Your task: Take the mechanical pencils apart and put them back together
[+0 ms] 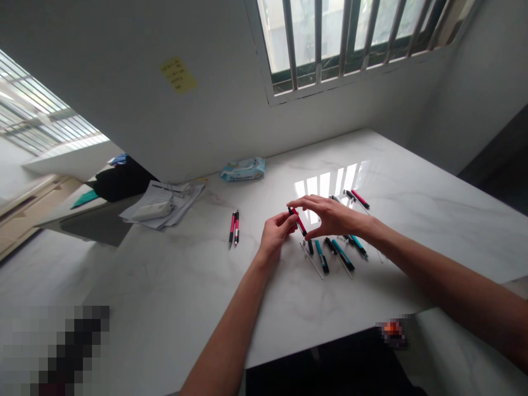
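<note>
My left hand [275, 235] pinches a red and black pen [300, 221] at its middle, holding it tilted just above the table. Over the same pen arches my right hand [330, 213], its index fingertip at the upper black end and its thumb at the lower end. Just below the hands lie pen parts: a teal and black barrel [322, 256], another teal barrel [343, 254] and thin white refills [312, 261]. More teal parts [358, 247] rest under my right wrist. Beyond that wrist is a red and black barrel [360, 198].
Two red and black pens [234, 228] lie side by side left of my hands. A blue wipes packet [243, 169] sits by the wall, with papers [165, 203] at the table's left edge. A yellow note [178, 75] is on the wall, near a barred window [317, 44].
</note>
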Tool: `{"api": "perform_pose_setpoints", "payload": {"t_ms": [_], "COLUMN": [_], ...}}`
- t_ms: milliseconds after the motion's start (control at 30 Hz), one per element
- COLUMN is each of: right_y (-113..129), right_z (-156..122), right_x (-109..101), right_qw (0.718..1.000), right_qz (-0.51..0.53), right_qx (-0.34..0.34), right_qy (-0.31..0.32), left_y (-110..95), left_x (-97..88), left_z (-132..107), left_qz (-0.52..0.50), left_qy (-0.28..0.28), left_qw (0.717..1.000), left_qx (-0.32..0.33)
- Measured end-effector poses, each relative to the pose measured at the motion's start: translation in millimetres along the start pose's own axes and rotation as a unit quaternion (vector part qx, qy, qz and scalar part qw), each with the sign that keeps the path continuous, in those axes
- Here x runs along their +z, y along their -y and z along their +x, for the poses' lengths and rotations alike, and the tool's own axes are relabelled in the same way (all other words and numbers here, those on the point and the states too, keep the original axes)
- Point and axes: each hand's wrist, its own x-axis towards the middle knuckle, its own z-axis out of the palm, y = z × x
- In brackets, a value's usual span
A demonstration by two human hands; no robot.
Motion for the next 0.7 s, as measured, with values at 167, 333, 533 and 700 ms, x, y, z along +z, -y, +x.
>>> {"api": "perform_pose_setpoints", "payload": {"t_ms": [167, 333, 533, 700], "right_y": [-16.0, -48.0, -53.3, -45.4], "right_z": [-2.4, -12.1, -11.2, -5.8], "right_x": [-15.8, -37.1, -25.8, -14.8], "right_qw": [0.999, 0.988, 0.982, 0.988], "right_qz": [-0.002, -0.032, -0.021, -0.032], "right_qx": [0.041, 0.116, 0.129, 0.119], "right_qy": [0.010, 0.101, 0.133, 0.089], "left_y": [-9.1, -17.2, -14.6, -12.7], "left_x": [-1.9, -3.5, -4.8, -3.6], "left_z": [1.1, 0.5, 2.8, 3.0], "left_qz": [0.010, -0.009, 0.003, 0.107], "left_qy": [-0.031, -0.049, -0.063, -0.055], "left_qw": [0.999, 0.999, 0.997, 0.988], "left_qx": [0.028, 0.018, 0.041, 0.098]}}
